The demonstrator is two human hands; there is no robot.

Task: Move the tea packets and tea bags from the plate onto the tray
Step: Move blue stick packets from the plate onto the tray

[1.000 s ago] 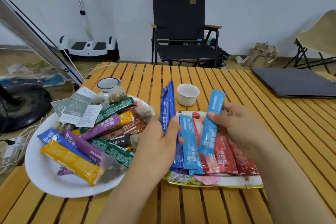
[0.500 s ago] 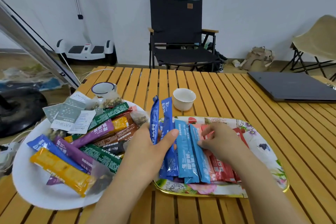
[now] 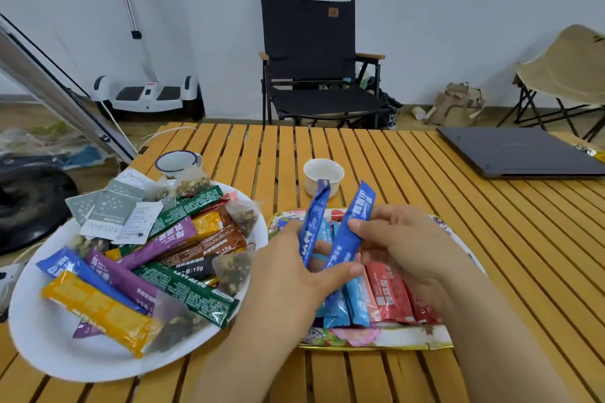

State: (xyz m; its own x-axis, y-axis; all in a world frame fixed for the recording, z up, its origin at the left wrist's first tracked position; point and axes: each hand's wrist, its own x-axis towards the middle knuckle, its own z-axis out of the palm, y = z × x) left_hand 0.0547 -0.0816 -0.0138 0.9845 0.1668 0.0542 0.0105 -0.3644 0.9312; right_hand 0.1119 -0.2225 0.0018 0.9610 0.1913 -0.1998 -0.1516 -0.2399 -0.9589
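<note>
A white plate (image 3: 49,347) at the left carries several tea packets (image 3: 183,288) in yellow, purple, green, brown and blue, plus mesh tea bags (image 3: 234,271) and paper sachets. To its right the floral tray (image 3: 376,339) bears light blue and red packets (image 3: 391,296) lying side by side. Over the tray's left part my left hand (image 3: 288,275) holds a dark blue packet (image 3: 314,219) upright. My right hand (image 3: 402,245) pinches a second blue packet (image 3: 355,219), tilted, right beside the first.
A small white cup (image 3: 324,175) stands on the slatted wooden table behind the tray, and an enamel mug (image 3: 178,162) behind the plate. A closed laptop (image 3: 520,152) lies at the far right. A black folding chair (image 3: 314,56) stands beyond the table.
My right hand laid the light blue packet down on the tray, then took hold of one of the two dark blue packets in my left hand. That packet now tilts to the right.
</note>
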